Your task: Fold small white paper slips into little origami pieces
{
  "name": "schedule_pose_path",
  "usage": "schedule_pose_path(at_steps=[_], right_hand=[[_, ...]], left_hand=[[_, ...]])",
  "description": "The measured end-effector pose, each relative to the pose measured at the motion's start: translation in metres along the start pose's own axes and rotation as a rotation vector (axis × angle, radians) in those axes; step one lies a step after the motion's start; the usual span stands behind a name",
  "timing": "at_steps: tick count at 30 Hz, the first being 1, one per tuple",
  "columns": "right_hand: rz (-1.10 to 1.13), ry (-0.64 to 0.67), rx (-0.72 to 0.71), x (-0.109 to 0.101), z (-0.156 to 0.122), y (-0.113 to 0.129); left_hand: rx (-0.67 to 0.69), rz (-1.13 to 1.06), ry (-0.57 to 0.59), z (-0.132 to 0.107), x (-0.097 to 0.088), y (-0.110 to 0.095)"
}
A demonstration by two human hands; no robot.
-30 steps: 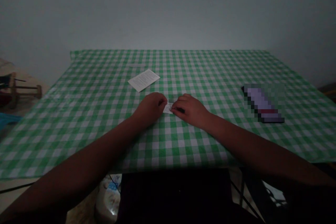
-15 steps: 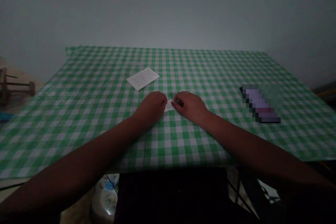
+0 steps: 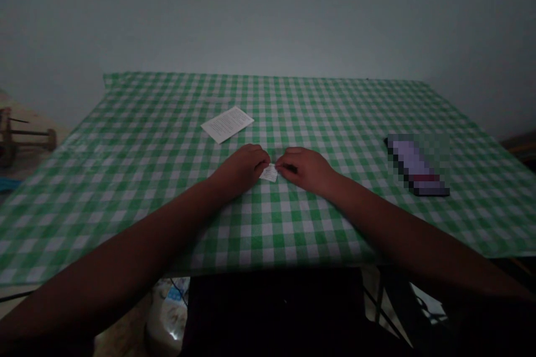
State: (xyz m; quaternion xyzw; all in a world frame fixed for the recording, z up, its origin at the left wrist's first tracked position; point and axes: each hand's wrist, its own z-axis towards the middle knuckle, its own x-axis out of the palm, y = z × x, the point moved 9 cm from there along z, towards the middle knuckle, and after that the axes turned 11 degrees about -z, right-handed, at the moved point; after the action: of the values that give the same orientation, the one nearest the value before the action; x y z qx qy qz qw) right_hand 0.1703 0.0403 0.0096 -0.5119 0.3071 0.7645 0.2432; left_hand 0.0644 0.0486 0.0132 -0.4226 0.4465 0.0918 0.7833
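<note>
As the left hand [image 3: 239, 170] and the right hand [image 3: 305, 170] meet near the middle of the gingham-covered worktop [image 3: 335, 111], both are curled nearly closed, pinching opposite ends of a small white paper slip [image 3: 268, 173] right there on the cloth! Just beyond the left hand lies a printed paper sheet [image 3: 227, 124], sitting at an angle, and well off to the right, a dark pixelated object [image 3: 416, 166], too blurred to name.

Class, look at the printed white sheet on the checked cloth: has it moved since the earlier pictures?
No. The printed white sheet keeps its place against the pixelated object on the checked tablecloth; both shift together with the head camera.
</note>
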Motion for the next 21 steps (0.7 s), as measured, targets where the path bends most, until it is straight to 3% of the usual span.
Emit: schedule_pose_path(at_steps=[11, 17, 21], right_hand=[[-0.06, 0.039, 0.183, 0.001, 0.006, -0.005], [-0.087, 0.076, 0.202, 0.003, 0.006, -0.008], [-0.066, 0.023, 0.265, -0.004, -0.001, -0.022]], left_hand=[[-0.006, 0.027, 0.012, 0.0, -0.001, -0.002], [-0.107, 0.009, 0.01, 0.001, -0.006, 0.008], [-0.135, 0.02, 0.02, 0.001, -0.008, 0.007]])
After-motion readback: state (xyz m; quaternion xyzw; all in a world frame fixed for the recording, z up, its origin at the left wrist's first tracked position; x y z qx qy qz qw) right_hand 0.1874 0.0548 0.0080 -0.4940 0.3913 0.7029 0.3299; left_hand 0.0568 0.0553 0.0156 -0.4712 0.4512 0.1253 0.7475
